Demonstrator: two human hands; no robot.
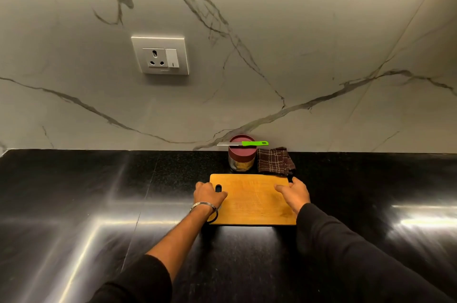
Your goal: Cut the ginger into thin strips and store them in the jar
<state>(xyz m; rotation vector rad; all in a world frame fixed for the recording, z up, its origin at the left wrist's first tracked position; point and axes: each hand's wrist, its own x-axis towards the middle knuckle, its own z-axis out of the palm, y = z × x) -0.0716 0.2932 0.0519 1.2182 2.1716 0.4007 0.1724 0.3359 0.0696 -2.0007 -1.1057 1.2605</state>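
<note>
A wooden cutting board lies flat on the black counter. My left hand grips its left edge beside the handle hole, thumb on top. My right hand grips the right edge, thumb lying on the board's surface. Behind the board stands a glass jar with a maroon lid, holding something yellowish. A knife with a green handle rests flat across the lid, blade pointing left. No ginger shows on the board.
A dark checked cloth lies folded right of the jar, against the marble wall. A socket with a switch is on the wall up left. The glossy black counter stretches to both sides.
</note>
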